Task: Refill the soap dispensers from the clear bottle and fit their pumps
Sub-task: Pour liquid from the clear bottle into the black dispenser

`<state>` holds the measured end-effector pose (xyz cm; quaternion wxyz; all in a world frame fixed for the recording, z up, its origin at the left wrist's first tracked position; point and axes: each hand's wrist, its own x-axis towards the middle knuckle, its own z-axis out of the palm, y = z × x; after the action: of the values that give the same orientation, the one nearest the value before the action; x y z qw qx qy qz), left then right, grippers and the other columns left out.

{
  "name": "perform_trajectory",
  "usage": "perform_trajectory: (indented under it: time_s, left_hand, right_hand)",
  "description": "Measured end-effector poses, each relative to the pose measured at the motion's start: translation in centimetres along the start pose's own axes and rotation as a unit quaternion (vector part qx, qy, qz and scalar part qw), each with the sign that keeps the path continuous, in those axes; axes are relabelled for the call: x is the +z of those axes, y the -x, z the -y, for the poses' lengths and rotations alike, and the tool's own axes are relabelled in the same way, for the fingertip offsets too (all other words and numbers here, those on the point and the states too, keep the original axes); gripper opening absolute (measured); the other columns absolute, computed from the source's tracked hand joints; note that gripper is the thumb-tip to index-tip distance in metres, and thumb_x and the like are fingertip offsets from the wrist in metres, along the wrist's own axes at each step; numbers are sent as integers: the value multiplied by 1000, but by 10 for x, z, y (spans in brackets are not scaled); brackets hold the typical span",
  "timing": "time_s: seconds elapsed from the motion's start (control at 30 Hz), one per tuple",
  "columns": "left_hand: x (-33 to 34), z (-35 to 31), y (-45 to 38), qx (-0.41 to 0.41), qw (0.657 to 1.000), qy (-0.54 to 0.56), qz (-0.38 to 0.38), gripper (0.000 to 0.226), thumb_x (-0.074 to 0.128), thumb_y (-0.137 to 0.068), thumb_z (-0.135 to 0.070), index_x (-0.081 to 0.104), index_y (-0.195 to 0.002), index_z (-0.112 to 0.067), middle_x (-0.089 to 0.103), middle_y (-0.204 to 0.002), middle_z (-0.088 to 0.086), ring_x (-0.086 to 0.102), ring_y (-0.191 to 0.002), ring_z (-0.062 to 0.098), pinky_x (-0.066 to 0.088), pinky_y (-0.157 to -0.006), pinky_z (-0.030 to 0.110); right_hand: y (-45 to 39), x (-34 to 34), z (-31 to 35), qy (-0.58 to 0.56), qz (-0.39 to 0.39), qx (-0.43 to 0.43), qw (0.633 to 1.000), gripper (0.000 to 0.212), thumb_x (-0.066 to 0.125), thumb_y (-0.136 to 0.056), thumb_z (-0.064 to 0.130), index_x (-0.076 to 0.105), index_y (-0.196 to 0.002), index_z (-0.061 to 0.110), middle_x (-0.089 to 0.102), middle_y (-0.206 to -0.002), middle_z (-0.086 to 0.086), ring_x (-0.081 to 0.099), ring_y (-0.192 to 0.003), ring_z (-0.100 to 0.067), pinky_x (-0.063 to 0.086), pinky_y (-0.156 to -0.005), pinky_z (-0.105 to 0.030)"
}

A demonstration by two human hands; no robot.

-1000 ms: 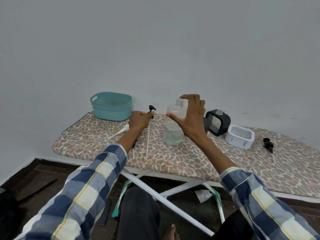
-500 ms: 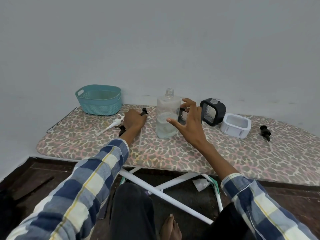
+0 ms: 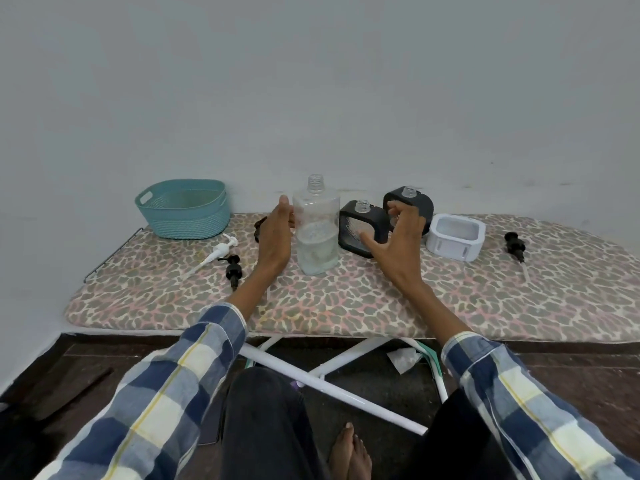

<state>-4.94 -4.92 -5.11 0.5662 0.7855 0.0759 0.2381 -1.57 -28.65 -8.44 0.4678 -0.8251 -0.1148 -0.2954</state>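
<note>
The clear bottle (image 3: 316, 233) stands uncapped on the ironing board (image 3: 346, 303), about a third full of clear liquid. My left hand (image 3: 276, 239) lies against its left side with straight fingers. My right hand (image 3: 394, 242) hovers with spread fingers and holds nothing, just in front of two black soap dispensers (image 3: 360, 233) (image 3: 414, 202), both with open necks. A white dispenser body (image 3: 455, 237) sits to their right. Loose pumps lie on the board: a white one (image 3: 221, 251), a black one (image 3: 233, 269), another black one (image 3: 515, 243) at the far right.
A teal basket (image 3: 183, 209) stands at the board's back left by the wall. Part of a further black pump (image 3: 259, 226) shows behind my left hand. My legs and one foot (image 3: 349, 452) are under the board's near edge, between its white legs.
My left hand left the pumps and came to the bottle's left side. My right hand drew away from the bottle, rightwards toward the black dispensers. The view tilted down.
</note>
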Motion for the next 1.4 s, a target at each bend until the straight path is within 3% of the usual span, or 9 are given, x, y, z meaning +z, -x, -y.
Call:
perform_trajectory:
  time_s: [0.1, 0.2, 0.3, 0.4, 0.6, 0.8, 1.2, 1.3, 1.4]
  left_hand:
    - [6, -10, 14, 40, 997, 45, 44, 72, 36, -98, -76, 75, -112, -17, 77, -112, -3, 72, -105, 11, 55, -91, 31]
    - [11, -13, 20, 70, 995, 15, 67, 64, 66, -89, -72, 67, -123, -18, 72, -116, -12, 66, -101, -11, 50, -84, 13]
    - [14, -8, 16, 65, 995, -31, 70, 66, 90, -76, -60, 62, -128, -30, 72, -124, -15, 67, -114, -2, 56, -93, 25]
    - [18, -3, 14, 57, 996, -20, 64, 72, 96, -68, -58, 63, -127, -32, 72, -126, -14, 67, -119, 4, 57, -97, 31]
    - [26, -8, 13, 77, 995, -45, 50, 61, 99, -73, -40, 65, -121, -25, 70, -120, -15, 65, -113, -4, 54, -94, 25]
    - [25, -18, -2, 120, 982, -135, 58, 57, 97, -70, -49, 64, -114, -33, 72, -112, -16, 70, -105, 6, 61, -90, 38]
    - [5, -22, -36, 156, 938, -292, 104, 66, 96, -62, -58, 59, -113, -38, 74, -112, -3, 70, -98, 17, 62, -84, 42]
    - [4, -23, -41, 158, 932, -292, 145, 64, 95, -62, -57, 60, -112, -38, 74, -110, -2, 71, -100, 18, 62, -85, 43]
    - [3, -27, -46, 166, 915, -313, 193, 62, 96, -65, -51, 62, -116, -37, 74, -112, -4, 71, -100, 18, 61, -87, 43]
  right_hand:
    - [4, 4, -13, -14, 80, 56, 995, 87, 87, -80, 51, 40, -147, 22, 47, -144, -2, 45, -131, -17, 44, -109, -31]
    - [-1, 6, -13, -34, 105, 92, 990, 72, 85, -87, 42, 48, -143, 20, 62, -140, -2, 59, -123, -16, 52, -107, -38]
    - [-8, 5, -15, -43, 108, 84, 990, 56, 83, -88, 42, 56, -134, 23, 70, -129, 2, 67, -115, -19, 57, -102, -47]
    - [-9, 4, -18, -88, 95, 81, 988, 59, 82, -89, 45, 54, -136, 25, 70, -127, 7, 67, -113, -14, 58, -102, -44]
    - [-8, 0, -25, -184, 70, 88, 977, 64, 81, -94, 39, 46, -146, 25, 70, -131, 6, 68, -115, -1, 59, -102, -36]
    - [-10, -4, -35, -239, 119, 119, 956, 75, 80, -91, 55, 41, -152, 37, 57, -152, 5, 54, -142, -17, 47, -118, -48]
    - [-15, -15, -35, -376, 106, 169, 905, 52, 84, -92, 23, 61, -139, 24, 72, -130, 7, 69, -115, -1, 56, -94, -20]
    - [-15, -15, -36, -370, 118, 178, 904, 75, 92, -82, 36, 57, -148, 23, 70, -137, 6, 66, -126, -9, 56, -106, -32]
    - [-15, -16, -36, -352, 114, 177, 912, 78, 95, -76, 41, 60, -144, 25, 71, -134, 6, 67, -125, -12, 55, -110, -42]
